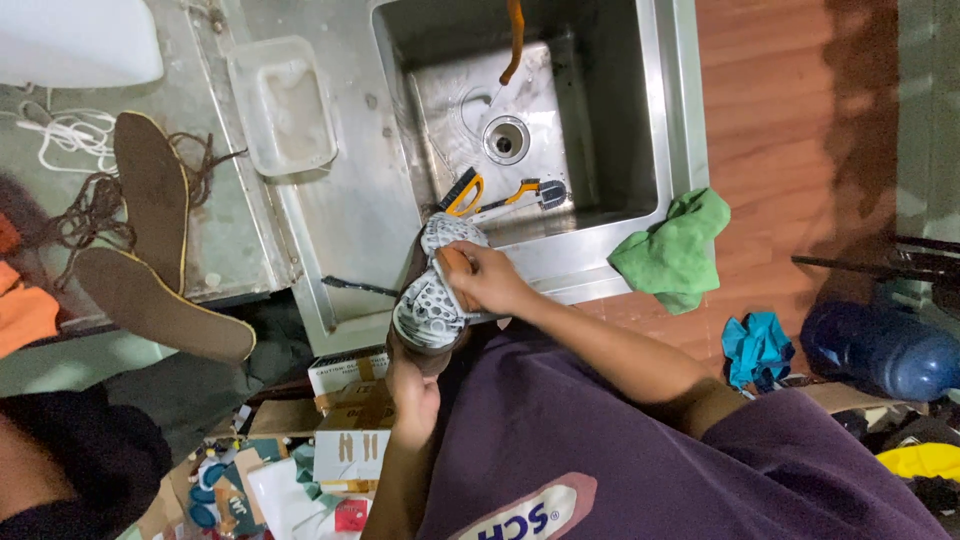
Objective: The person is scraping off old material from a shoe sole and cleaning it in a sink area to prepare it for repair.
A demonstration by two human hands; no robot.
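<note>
A person stands at a steel sink (680,120) and holds a shoe (432,300) sole-up, just over the near rim of the basin. The left hand (415,395) grasps the shoe from below at its near end, fingers wrapped round it. The right hand (490,280) is clenched on a small orange-brown thing, likely a brush or sponge (455,262), pressed against the pale patterned sole. In the basin lie two brushes with orange handles (500,192), near the drain, and an orange hose or tap end (514,40) hangs from the far side. A green cloth (672,250) is draped over the sink's right near corner. On the steel desk (340,210) to the left stand a clear plastic tub (285,105), and further left two insoles (150,240) and tangled laces (80,210). The shoe is held over the edge rather than over the basin, so drips could, I judge, fall on the cardboard boxes (350,420) stacked below; a wet sole might also slip from the one-handed grip under hard scrubbing. The shoe's upper is hidden beneath the sole, the thing in the right hand is mostly covered by the fingers, and whether water runs cannot be told.
</note>
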